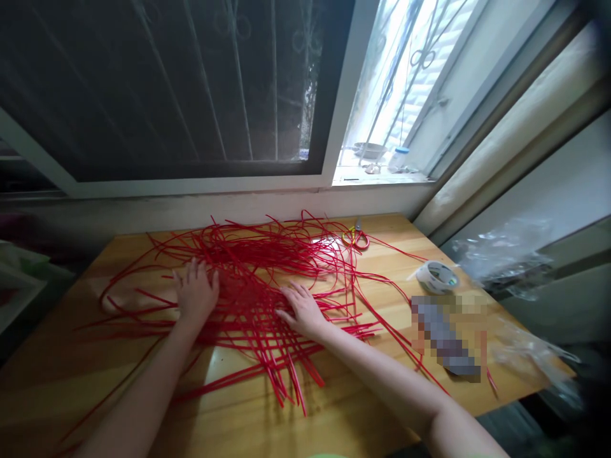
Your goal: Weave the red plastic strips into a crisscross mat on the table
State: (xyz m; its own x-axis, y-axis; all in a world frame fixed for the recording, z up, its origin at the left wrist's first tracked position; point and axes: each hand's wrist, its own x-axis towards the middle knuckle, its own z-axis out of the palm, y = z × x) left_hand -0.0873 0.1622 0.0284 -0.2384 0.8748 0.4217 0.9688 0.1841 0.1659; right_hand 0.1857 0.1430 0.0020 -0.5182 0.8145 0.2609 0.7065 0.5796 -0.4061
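Red plastic strips (267,324) lie crossed over and under each other in a loose weave on the wooden table. My left hand (195,289) rests on the left side of this weave, fingers spread and pointing away from me. On its right side lies my right hand (301,310), palm down with the fingers apart. Neither hand is closed round a strip, though both seem to touch them. Behind the weave spreads a tangled heap of loose red strips (267,248). Strip ends under my palms are hidden.
Scissors (357,238) with red and yellow handles lie at the back right. A tape roll (436,277) and a pixelated dark object (446,340) are on the table's right part. Clear plastic bags (506,261) hang by the right edge. A window (191,95) stands behind the table (367,404).
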